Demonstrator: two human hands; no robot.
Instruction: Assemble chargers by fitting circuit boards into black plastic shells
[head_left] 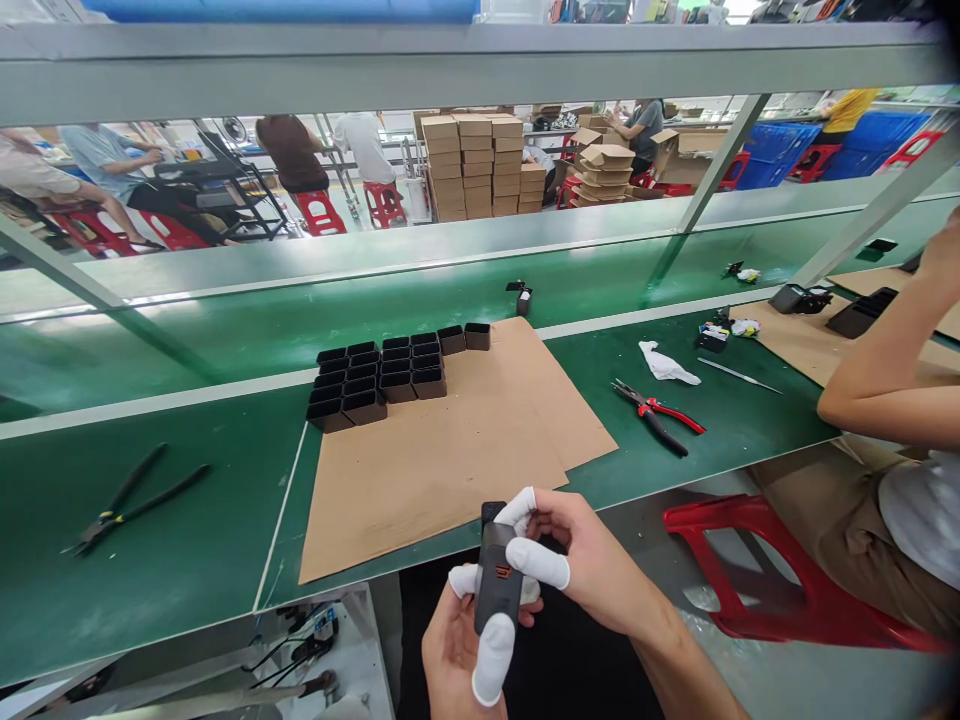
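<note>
Bright light puts glare on the green bench (420, 290), distant boxes (477, 163) slightly soft.

Left hand (453, 648), right hand (586, 548) grip a dark case (495, 595) in front of the cardboard (457, 470); black boxes (397, 388) crowd its far left.

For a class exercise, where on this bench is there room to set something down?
Bare cardboard lies nearer than the black boxes; bare bench shows between the black pliers and cardboard. Crowded: the cardboard's far left corner, and around the red-black pliers and white scrap.
</note>
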